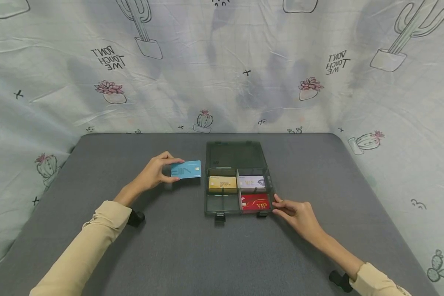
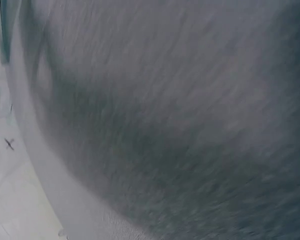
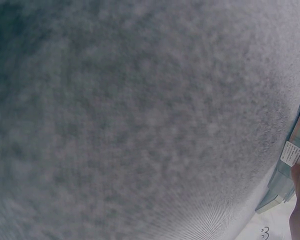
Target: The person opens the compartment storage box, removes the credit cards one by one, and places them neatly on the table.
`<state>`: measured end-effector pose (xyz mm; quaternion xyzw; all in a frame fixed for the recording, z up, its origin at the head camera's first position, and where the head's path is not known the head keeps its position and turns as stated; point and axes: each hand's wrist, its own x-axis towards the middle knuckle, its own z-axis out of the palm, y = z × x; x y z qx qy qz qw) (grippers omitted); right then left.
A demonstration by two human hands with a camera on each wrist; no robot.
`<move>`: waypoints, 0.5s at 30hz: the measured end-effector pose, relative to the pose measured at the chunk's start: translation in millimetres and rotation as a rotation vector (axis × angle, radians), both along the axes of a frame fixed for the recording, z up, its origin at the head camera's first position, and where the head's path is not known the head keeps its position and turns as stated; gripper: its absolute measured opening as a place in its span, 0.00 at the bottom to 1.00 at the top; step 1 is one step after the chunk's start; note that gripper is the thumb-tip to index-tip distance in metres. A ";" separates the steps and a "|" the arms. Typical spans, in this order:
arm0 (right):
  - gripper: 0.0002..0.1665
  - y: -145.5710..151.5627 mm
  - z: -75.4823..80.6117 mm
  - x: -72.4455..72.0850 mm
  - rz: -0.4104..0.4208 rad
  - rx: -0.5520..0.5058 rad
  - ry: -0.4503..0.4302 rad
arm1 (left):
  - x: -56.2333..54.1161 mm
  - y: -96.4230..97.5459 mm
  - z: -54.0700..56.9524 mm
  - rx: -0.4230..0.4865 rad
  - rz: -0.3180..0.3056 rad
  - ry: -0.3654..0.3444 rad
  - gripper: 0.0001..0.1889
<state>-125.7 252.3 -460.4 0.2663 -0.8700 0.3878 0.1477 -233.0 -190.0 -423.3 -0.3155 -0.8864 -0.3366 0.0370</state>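
Left of the box, my left hand (image 1: 156, 170) pinches a blue card (image 1: 186, 169) by its left end, the thumb below and the fingers above. A dark translucent storage box (image 1: 222, 203) lies on the table with its lid (image 1: 236, 155) folded back. A gold card (image 1: 222, 183) is in its back-left compartment, a white card (image 1: 251, 182) back right and a red card (image 1: 255, 202) front right; the front-left one holds nothing. My right hand (image 1: 297, 216) grips the box's right side near the front corner. The right wrist view catches these fingers and the box at its edge.
A grey table (image 1: 163, 255) lies under everything. Two latches (image 1: 220, 217) stick out from the box's front edge. Behind and beside the table hangs a pale curtain (image 1: 229, 53) printed with cacti. Dark wrist straps (image 1: 135, 218) sit by the sleeves.
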 end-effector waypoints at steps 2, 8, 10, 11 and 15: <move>0.12 -0.3 0.2 0.3 -0.001 0.000 -0.004 | -5.2 -3.6 -0.1 -0.003 0.008 -0.008 0.27; 0.13 -0.7 0.7 1.0 -0.002 -0.008 -0.019 | -20.5 -11.0 -2.4 -0.064 0.031 -0.052 0.27; 0.13 -0.7 0.5 1.0 0.001 -0.012 -0.020 | -25.0 -13.2 -3.7 -0.087 0.039 -0.064 0.27; 0.13 -0.7 0.4 0.9 0.003 -0.015 -0.020 | -26.7 -14.1 -4.2 -0.094 0.042 -0.073 0.27; 0.13 -0.8 -0.1 0.6 0.004 -0.023 -0.018 | -33.7 -18.0 -6.3 -0.133 0.054 -0.098 0.26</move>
